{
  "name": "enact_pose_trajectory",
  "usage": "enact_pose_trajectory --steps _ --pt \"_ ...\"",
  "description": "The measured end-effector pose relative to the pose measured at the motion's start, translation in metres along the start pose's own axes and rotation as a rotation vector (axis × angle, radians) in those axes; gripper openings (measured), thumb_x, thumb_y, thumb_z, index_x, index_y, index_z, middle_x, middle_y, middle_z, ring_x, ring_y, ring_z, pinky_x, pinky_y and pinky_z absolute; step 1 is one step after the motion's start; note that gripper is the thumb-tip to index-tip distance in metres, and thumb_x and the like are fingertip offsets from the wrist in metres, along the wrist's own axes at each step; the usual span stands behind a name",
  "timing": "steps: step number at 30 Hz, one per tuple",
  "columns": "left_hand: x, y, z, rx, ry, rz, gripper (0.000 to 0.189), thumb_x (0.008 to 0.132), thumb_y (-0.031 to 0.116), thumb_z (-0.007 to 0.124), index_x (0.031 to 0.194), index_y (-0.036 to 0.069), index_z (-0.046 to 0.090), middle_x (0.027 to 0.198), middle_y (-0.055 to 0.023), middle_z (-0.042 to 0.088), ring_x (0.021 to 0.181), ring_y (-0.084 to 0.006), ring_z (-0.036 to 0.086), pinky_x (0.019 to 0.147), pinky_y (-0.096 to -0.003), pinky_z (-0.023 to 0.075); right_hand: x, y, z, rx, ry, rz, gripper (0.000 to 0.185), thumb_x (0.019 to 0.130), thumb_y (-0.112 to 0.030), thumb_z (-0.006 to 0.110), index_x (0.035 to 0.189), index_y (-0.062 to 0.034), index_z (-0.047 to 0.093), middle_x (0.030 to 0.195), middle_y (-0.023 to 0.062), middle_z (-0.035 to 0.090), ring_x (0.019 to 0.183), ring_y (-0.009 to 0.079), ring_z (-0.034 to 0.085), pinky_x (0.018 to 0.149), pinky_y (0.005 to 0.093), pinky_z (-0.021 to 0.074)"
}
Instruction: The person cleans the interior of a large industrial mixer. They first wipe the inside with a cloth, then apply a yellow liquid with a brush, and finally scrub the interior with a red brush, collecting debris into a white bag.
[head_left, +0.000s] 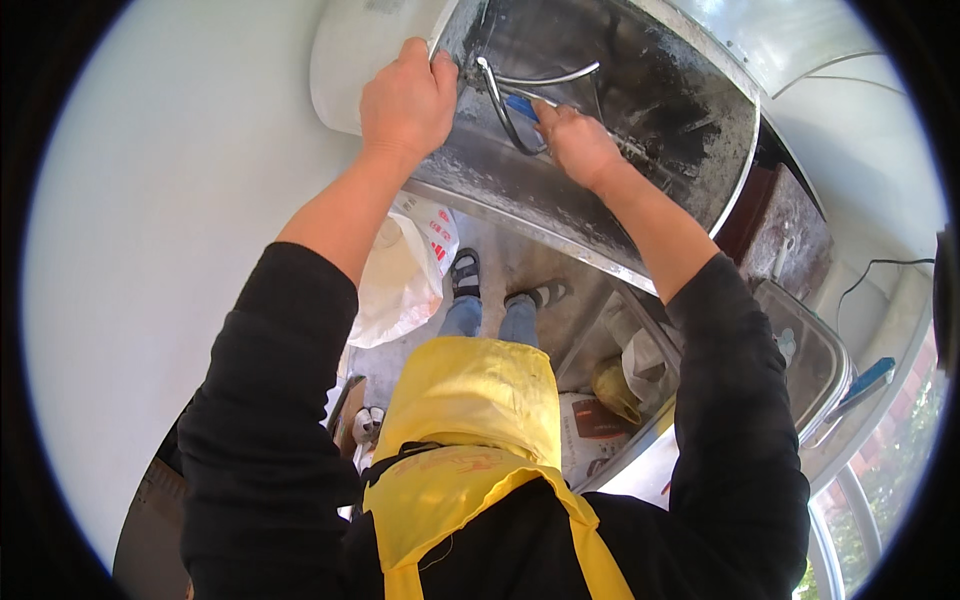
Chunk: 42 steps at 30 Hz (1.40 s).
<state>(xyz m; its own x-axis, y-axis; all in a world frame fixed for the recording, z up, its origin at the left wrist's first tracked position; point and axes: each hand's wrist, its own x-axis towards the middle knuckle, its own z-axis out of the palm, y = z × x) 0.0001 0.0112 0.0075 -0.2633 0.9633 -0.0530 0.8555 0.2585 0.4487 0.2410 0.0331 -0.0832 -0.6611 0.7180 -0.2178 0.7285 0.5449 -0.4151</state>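
Note:
A metal dough-mixer trough lies before me, its inside dark and streaked with whitish residue. My left hand is closed around the edge at the trough's left end. Inside the trough, my right hand grips a tool with a blue part; the fingers hide much of it, so its exact kind is unclear. Bent, shiny metal mixing bars stand beside the blue part, just left of my right hand.
A white bag with red print stands on the floor near my feet. To the right are a lidded clear container and a blue-and-metal tool. A shelf at lower right holds bags. A pale wall rises on the left.

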Motion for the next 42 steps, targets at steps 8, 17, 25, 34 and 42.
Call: enact_pose_trajectory --steps 8,17,25,34,42 --pt "0.004 0.003 0.0 0.008 -0.011 -0.025 0.036 0.102 0.036 0.046 0.097 0.001 0.055 0.079 -0.022 0.069 0.079 -0.0456 0.066 0.076 -0.0541 0.0499 0.018 0.006 0.001 0.013 -0.151 0.161 0.036 0.099 -0.021 0.058 0.13 -0.0018 0.053 0.098 0.0261 0.068 0.091 0.0467 0.066 0.081 0.053 0.0537" --pt "0.002 0.001 -0.001 0.025 0.003 -0.015 0.034 0.101 0.035 0.047 0.096 0.003 0.055 0.082 -0.0227 0.07 0.079 -0.0455 0.067 0.074 -0.0548 0.0519 0.003 0.014 -0.04 0.021 -0.206 0.106 0.031 0.099 -0.019 0.055 0.122 0.0011 0.054 0.098 0.0273 0.07 0.094 0.0465 0.067 0.084 0.0543 0.0537" --pt "0.006 -0.002 0.001 0.016 0.018 0.009 0.033 0.1 0.034 0.047 0.094 0.003 0.056 0.079 -0.0221 0.07 0.076 -0.0455 0.067 0.073 -0.0557 0.0516 0.01 -0.008 -0.019 -0.105 -0.345 0.237 0.032 0.091 -0.008 0.058 0.121 0.0025 0.054 0.106 0.027 0.07 0.102 0.0423 0.069 0.088 0.0498 0.0551" --pt "0.003 0.0 0.002 0.01 -0.001 -0.015 0.036 0.102 0.037 0.047 0.1 0.002 0.056 0.079 -0.0233 0.068 0.078 -0.0465 0.065 0.074 -0.0549 0.0497 0.022 -0.013 -0.01 -0.11 -0.278 0.253 0.027 0.088 -0.006 0.059 0.114 0.0017 0.057 0.108 0.027 0.07 0.104 0.0416 0.069 0.088 0.0485 0.0552" --pt "0.001 0.001 0.0 -0.003 0.019 -0.007 0.034 0.1 0.035 0.048 0.098 0.003 0.058 0.082 -0.0237 0.07 0.08 -0.0463 0.068 0.075 -0.0548 0.0527 0.005 -0.007 -0.023 -0.06 -0.094 0.089 0.027 0.086 -0.006 0.057 0.112 0.0018 0.058 0.097 0.0267 0.07 0.095 0.044 0.069 0.083 0.0508 0.0559"
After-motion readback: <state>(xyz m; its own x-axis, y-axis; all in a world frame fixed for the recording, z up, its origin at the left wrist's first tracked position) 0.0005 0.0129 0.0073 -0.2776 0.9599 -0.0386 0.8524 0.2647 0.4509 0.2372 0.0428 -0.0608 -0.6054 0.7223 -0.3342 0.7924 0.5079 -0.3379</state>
